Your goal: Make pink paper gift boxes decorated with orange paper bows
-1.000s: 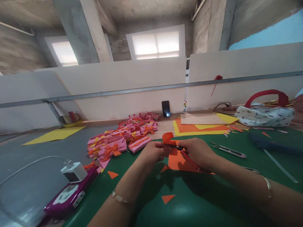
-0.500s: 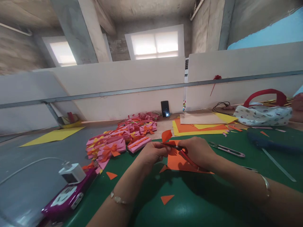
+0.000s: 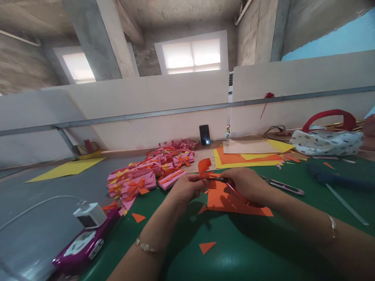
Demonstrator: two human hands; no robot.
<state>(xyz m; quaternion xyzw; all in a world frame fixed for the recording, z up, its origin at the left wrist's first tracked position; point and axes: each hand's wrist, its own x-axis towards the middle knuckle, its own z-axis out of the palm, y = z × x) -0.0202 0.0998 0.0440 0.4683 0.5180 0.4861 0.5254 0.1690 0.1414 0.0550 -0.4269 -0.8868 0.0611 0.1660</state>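
My left hand point(image 3: 187, 186) pinches a piece of orange paper point(image 3: 205, 166), whose curled loop stands up above my fingers. A pair of scissors point(image 3: 233, 190) with red handles is gripped in my right hand point(image 3: 247, 185). Its dark blades point left and meet the paper beside my left fingertips. Beneath the hands a larger orange sheet point(image 3: 225, 203) lies on the green mat point(image 3: 252, 249). Orange offcuts point(image 3: 207, 247) are scattered around it. Left of my left hand is a pile of pink paper pieces point(image 3: 140, 181) with orange bows.
A utility knife point(image 3: 285, 186) and a blue glue gun point(image 3: 331, 177) lie to the right. Yellow and orange sheets point(image 3: 249, 157) are stacked behind. A phone point(image 3: 204, 135) leans on the partition. At left, a white charger point(image 3: 89, 215) sits on a purple power strip point(image 3: 84, 248).
The scissors have shifted slightly in my right hand and their blades sit a little differently at the paper. The upright orange loop has turned slightly, and a small scrap shows below the blades.
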